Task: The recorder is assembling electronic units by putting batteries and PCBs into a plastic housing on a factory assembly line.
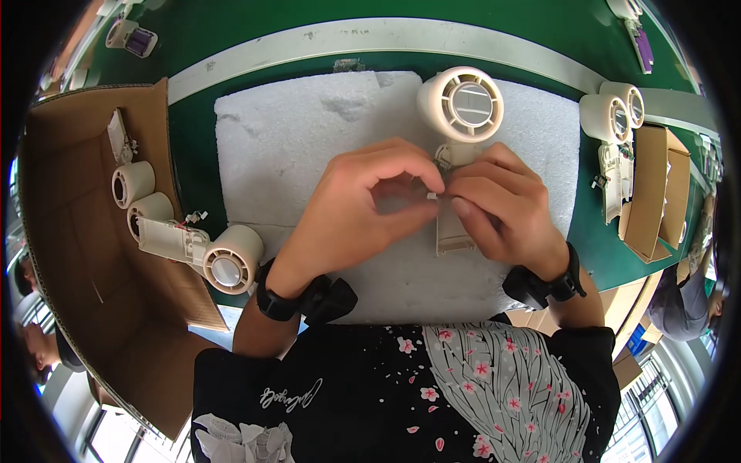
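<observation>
Cream round-headed device (463, 153) partly beneath both hands (347, 208) (509, 204), head (432, 104) just beyond.

Looks steeply down from the wearer's head through a fisheye, close above a white rectangular foam slab (289, 166), taking in a black floral-printed cloth shirt (347, 359) at six o'clock.

This is looking like an assembly workshop or factory floor: a white foam slab (278, 162) is lying on a green bench (191, 131), matching cream housings (166, 239), some with wires showing, are clustering at both sides, a large cardboard box (85, 247) is standing at the left, and other people (681, 309) are appearing toward the outer edges.
</observation>
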